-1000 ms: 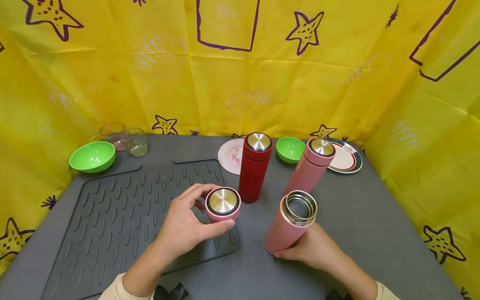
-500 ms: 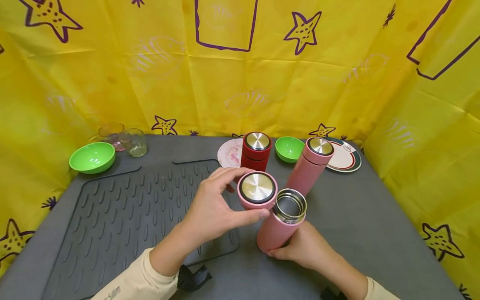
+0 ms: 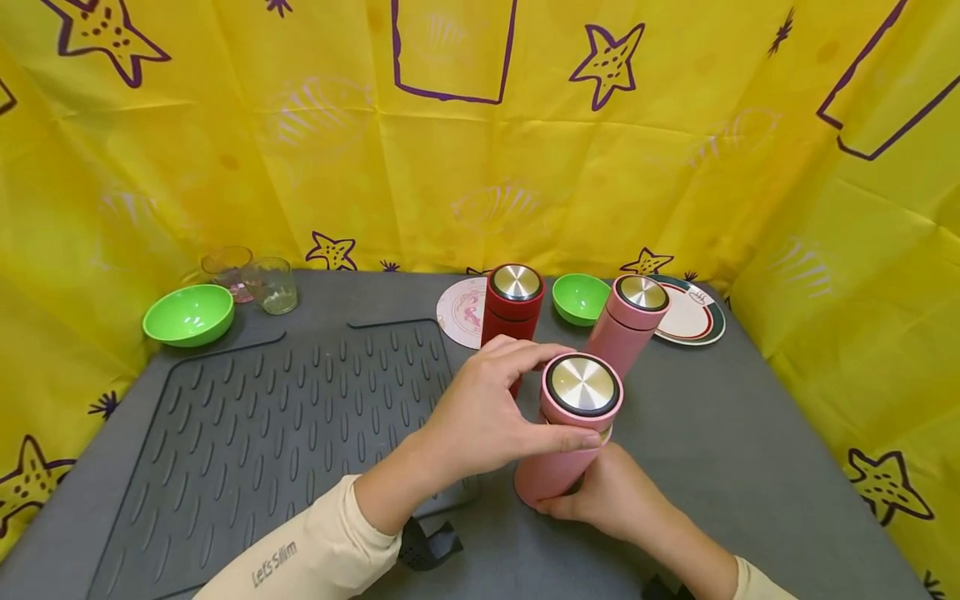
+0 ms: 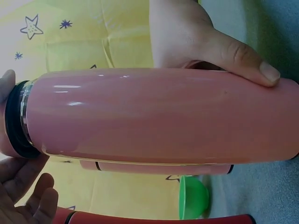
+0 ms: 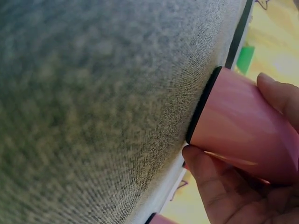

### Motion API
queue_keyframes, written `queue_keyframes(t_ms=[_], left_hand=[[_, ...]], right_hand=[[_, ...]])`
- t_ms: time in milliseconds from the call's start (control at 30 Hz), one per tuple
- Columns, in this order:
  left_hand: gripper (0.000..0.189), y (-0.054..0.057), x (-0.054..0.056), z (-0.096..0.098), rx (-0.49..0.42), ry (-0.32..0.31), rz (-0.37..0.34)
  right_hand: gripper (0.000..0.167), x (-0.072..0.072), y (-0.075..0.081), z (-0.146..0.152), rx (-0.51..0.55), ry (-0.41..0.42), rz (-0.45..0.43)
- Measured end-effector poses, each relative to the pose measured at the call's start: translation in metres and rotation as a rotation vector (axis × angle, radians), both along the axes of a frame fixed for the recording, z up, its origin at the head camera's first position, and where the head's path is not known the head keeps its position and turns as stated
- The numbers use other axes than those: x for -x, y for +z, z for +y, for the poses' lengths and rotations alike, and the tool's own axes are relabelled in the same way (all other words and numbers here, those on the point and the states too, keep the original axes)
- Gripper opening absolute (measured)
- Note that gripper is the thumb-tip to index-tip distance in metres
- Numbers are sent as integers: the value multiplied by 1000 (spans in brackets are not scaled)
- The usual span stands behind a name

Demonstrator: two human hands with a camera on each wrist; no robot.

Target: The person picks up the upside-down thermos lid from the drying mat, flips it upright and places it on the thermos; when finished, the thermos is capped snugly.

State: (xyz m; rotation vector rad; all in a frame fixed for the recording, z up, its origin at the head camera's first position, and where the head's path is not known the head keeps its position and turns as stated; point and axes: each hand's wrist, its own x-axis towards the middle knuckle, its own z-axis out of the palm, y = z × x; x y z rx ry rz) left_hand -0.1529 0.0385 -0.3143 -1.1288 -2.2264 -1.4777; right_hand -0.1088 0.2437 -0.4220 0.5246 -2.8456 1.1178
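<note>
My left hand [image 3: 487, 408] pinches a pink lid [image 3: 577, 408] with a gold-coloured top between thumb and fingers. The lid sits over the mouth of a pink thermos [image 4: 154, 116]; in the left wrist view a sliver of the steel neck [image 4: 29, 112] shows between them. Low on the thermos body my right hand [image 3: 622, 496] grips it, fingers and thumb round its sides. The thermos base [image 5: 201, 107] is right at the grey tabletop in the right wrist view. Just behind stand a red thermos [image 3: 513, 304] and another pink thermos [image 3: 626, 325], both with lids on.
A grey ribbed drying mat [image 3: 300, 417] lies to the left. Farther back are a green bowl [image 3: 187, 317], two glasses [image 3: 272, 287], a pinkish round plate [image 3: 459, 312], a smaller green bowl [image 3: 580, 300] and a dark-rimmed plate [image 3: 690, 312]. A yellow curtain [image 3: 337, 167] encloses the table.
My left hand has carried the pink lid rightward onto the mouth of the open thermos. My right hand and the thermos have shifted slightly left.
</note>
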Motion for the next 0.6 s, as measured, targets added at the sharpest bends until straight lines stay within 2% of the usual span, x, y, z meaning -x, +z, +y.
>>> queue_keyframes(t_ms=[167, 400, 600], left_hand=[[59, 0, 2, 1, 7, -16, 14], [59, -1, 3, 3, 42, -52, 49], [64, -6, 4, 1, 75, -91, 28]], right_hand=[[69, 2, -1, 1, -4, 12, 15], [80, 3, -2, 0, 50, 25, 43], [70, 2, -3, 0, 55, 22, 31]])
